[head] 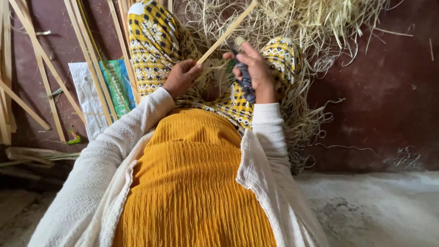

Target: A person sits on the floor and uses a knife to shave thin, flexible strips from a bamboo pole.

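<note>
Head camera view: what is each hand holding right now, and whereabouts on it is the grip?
The left hand pinches the near end of a long pale strip. The right hand is wrapped around the dark handle of a tool, likely a knife; its blade is unclear.

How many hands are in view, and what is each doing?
2. The left hand grips the lower end of a pale strip above the lap. The right hand, beside it, holds a cloth-wrapped tool. No other hands show.

Shavings (292,27) lie heaped on the floor (379,91) beyond the person's knees, spilling right; long strips (45,68) lie at the floor's left, a sack (91,98) beneath some.
</note>
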